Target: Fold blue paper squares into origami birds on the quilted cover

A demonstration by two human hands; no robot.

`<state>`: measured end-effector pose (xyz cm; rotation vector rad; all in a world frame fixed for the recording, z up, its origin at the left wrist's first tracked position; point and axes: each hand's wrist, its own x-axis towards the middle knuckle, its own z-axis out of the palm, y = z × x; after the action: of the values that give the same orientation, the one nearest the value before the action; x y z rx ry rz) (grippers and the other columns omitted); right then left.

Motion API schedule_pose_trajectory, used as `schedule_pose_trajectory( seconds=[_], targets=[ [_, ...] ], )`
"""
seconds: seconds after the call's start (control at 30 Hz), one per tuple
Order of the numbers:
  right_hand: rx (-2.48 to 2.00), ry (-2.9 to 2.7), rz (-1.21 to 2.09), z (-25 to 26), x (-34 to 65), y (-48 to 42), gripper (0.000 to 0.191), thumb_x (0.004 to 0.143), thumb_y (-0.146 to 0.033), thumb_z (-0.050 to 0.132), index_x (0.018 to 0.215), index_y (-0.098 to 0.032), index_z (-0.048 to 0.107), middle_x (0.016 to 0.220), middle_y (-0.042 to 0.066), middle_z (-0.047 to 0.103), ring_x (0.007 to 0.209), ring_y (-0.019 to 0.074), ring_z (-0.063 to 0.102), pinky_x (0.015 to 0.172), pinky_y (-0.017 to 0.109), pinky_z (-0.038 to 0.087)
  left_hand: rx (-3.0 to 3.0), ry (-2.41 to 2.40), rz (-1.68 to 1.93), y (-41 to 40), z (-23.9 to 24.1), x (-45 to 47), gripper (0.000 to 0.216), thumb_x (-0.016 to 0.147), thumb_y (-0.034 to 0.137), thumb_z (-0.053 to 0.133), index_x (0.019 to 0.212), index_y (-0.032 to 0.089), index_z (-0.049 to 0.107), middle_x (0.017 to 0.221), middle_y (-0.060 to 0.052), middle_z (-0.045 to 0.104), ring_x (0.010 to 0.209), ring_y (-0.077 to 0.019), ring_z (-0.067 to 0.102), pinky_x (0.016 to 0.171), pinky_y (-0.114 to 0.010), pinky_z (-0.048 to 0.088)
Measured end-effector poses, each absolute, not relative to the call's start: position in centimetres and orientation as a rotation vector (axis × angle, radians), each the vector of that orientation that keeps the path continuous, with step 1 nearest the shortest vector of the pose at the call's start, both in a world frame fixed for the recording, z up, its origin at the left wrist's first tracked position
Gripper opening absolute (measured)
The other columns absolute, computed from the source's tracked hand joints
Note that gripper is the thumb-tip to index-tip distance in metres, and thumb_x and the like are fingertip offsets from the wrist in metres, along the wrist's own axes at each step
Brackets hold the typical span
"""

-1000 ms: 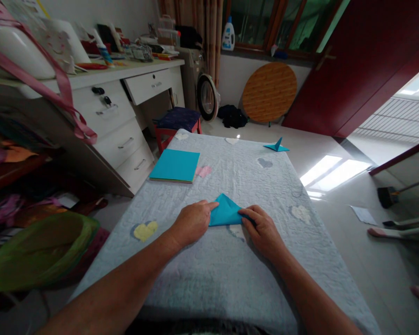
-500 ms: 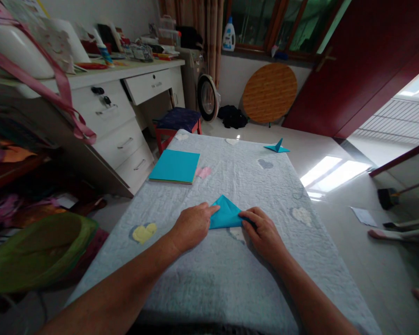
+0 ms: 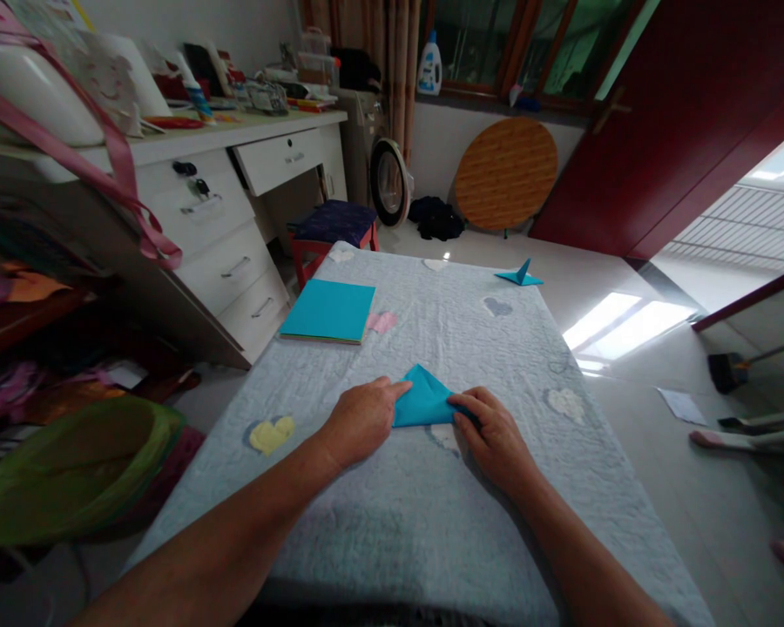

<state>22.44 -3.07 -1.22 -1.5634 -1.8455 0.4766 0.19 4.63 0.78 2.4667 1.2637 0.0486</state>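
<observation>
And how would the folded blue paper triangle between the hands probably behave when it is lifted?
The folded blue paper triangle is probably very light, being small and thin-looking. Its folds likely add some stiffness, though it may spring partly open without the left hand and right hand touching it. Rolling seems unlikely: it lies low.

Here we are at the wearer's head, one wide view looking forward and down across the bench (image 3: pixel 398 531), left hand (image 3: pixel 364 418) and right hand (image 3: pixel 493 431) close below, window (image 3: pixel 476 52) and red door (image 3: pixel 679 122) far beyond.
</observation>
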Motion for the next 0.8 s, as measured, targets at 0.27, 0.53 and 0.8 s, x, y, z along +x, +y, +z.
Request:
schedule_pose_trajectory(
  seconds=[0.27,0.53,0.8],
  targets=[
    [-1.552,-1.855,0.456,-1.6,22.4,-3.1,0.026,0.093,-0.021,0.050,0.112,-0.022,0.068,0.098,0.008,0.064,0.089,0.0212,0.061,0.084,0.038,0.051,2.489,1.299,0.024,4.3,0.8,0.4,0.050,0.093,0.015,0.037,0.140,0.024,0.054,0.104,-0.008,0.067,0.086,-0.0202,0.066,0.075,-0.029,0.048],
    [-1.664,-2.173,0.051,-0.7,21.4,-3.9,0.026,0.090,-0.013,0.053,0.108,-0.021,0.071,0.142,0.014,0.054,0.133,0.0373,0.044,0.106,0.063,0.036,2.558,1.325,0.028,3.9,0.6,0.4,0.048,0.094,0.014,0.037,0.136,0.028,0.055,0.105,-0.008,0.064,0.089,-0.0240,0.065,0.071,-0.031,0.047],
    [-1.530,-2.417,0.342,0.6,18.3,-3.3,0.053,0.093,-0.030,0.058,0.141,-0.011,0.051,0.149,0.020,0.048,0.139,0.0333,0.044,0.113,0.051,0.040,2.570,1.320,0.006,3.8,0.9,0.4,0.044,0.097,0.018,0.037,0.136,0.030,0.054,0.105,-0.007,0.064,0.089,-0.0221,0.063,0.072,-0.029,0.046]
  ],
)
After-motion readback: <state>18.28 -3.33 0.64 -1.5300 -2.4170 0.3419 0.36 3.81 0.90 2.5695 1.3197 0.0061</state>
